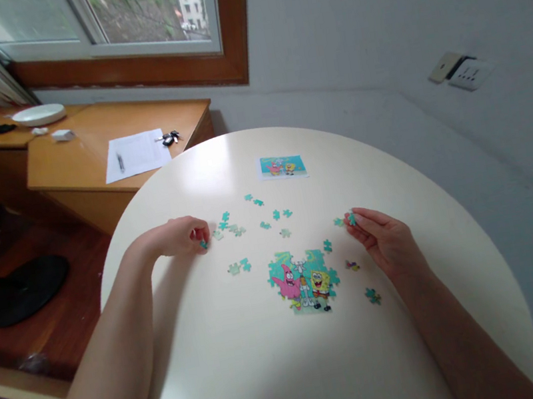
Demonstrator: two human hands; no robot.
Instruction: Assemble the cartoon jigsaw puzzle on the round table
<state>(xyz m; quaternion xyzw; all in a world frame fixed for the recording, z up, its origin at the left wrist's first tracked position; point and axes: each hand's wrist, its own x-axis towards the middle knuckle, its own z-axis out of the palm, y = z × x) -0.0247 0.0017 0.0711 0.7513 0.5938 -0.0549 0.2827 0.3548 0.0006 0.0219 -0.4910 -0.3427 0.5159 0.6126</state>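
Observation:
A partly joined jigsaw puzzle [304, 281] with a pink, a pale and a yellow cartoon figure lies on the round white table. My left hand [185, 236], at the table's left side, pinches a small teal puzzle piece [203, 244]. At the right, my right hand [387, 234] holds another teal puzzle piece [352, 218] between thumb and fingers, beside a pale green piece [338, 222]. Several loose pieces [265, 225] are scattered beyond the joined part. A dark teal piece [373, 296] and a multicoloured piece [352, 265] lie right of it.
A small reference picture [283, 167] lies toward the far side of the white table [212, 370]. Against the wall, a wooden desk [97, 125] carries a paper sheet [135, 154], keys [169, 138] and a white round object [39, 115]. A window is above.

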